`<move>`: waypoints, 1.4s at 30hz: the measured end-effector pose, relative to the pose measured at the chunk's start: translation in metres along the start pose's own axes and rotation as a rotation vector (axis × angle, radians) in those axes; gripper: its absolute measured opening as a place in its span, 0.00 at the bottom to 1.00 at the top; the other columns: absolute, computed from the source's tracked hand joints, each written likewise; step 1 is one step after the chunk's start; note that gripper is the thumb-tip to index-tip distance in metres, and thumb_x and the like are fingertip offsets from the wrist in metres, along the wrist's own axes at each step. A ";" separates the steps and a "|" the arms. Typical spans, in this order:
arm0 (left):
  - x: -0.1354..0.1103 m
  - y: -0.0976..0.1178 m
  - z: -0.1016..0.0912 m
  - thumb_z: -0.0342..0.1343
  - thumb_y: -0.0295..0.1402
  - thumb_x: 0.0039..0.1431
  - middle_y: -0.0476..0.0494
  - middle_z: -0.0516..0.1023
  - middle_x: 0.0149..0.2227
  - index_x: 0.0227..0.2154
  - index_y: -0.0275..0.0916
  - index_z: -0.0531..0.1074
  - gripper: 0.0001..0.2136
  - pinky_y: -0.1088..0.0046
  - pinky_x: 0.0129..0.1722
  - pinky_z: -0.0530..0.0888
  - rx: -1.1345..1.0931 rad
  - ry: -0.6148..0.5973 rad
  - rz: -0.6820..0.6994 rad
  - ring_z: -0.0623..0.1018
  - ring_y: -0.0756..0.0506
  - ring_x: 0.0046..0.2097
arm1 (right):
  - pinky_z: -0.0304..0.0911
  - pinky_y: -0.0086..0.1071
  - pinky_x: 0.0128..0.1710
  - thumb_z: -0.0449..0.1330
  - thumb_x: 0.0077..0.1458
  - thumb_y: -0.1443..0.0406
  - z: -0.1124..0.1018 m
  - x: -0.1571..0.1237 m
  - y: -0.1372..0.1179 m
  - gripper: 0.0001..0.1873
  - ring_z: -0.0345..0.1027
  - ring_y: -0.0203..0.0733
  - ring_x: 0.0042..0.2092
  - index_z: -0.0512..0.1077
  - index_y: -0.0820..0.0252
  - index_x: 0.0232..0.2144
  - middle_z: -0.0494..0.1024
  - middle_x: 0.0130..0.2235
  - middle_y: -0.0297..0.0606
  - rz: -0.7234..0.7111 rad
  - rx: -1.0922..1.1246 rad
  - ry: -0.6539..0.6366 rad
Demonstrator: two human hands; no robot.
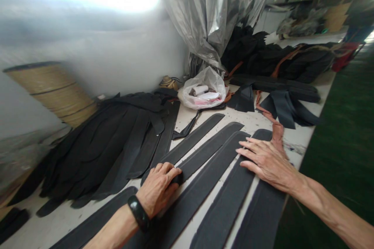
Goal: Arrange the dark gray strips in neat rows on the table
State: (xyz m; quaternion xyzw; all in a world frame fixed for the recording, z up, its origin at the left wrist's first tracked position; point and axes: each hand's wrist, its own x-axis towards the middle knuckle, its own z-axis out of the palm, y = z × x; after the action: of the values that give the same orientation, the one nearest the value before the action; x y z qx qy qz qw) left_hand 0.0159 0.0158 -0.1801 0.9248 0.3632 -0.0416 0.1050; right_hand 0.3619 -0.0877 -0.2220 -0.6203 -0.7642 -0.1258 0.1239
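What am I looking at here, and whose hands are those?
This one picture comes from a camera worn on a person's head, looking down at their own two hands. No machine here. The left hand, with a dark wristband, curls over the end of one long dark strip. The right hand lies flat and open on another strip. More strips lie side by side on the pale table. Behind are a heap of black pieces, a plastic bag, a big spool and a silvery curtain.
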 end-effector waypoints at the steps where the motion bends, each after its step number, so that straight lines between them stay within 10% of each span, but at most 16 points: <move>1: 0.001 -0.001 0.000 0.47 0.29 0.56 0.45 0.69 0.45 0.46 0.46 0.67 0.14 0.62 0.45 0.66 -0.007 0.000 0.003 0.69 0.42 0.44 | 0.55 0.45 0.50 0.51 0.59 0.53 0.002 0.004 -0.002 0.18 0.57 0.50 0.56 0.69 0.51 0.49 0.69 0.54 0.35 -0.019 0.011 -0.013; 20: 0.011 -0.015 -0.001 0.50 0.35 0.57 0.41 0.69 0.42 0.45 0.42 0.69 0.13 0.60 0.43 0.68 -0.047 0.022 0.095 0.69 0.41 0.43 | 0.57 0.47 0.50 0.51 0.59 0.58 -0.015 -0.018 0.015 0.17 0.59 0.51 0.55 0.71 0.56 0.46 0.71 0.52 0.42 0.126 0.016 -0.085; 37: -0.046 0.055 0.018 0.67 0.30 0.36 0.47 0.61 0.58 0.49 0.56 0.66 0.33 0.53 0.56 0.58 -0.111 -0.053 0.093 0.57 0.36 0.60 | 0.55 0.47 0.52 0.52 0.54 0.47 -0.019 -0.054 0.018 0.31 0.54 0.53 0.58 0.64 0.57 0.54 0.63 0.58 0.46 0.278 -0.055 -0.074; 42: -0.048 0.041 0.012 0.59 0.38 0.50 0.44 0.62 0.58 0.50 0.52 0.65 0.22 0.54 0.54 0.62 -0.107 -0.065 0.131 0.61 0.37 0.58 | 0.56 0.51 0.51 0.49 0.55 0.47 -0.016 -0.055 0.024 0.30 0.55 0.56 0.58 0.65 0.59 0.53 0.64 0.57 0.48 0.276 -0.019 -0.012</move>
State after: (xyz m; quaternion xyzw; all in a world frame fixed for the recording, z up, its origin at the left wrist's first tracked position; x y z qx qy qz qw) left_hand 0.0085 -0.0479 -0.1782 0.9379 0.2999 -0.0452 0.1683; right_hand 0.3969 -0.1390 -0.2253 -0.7216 -0.6710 -0.1108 0.1295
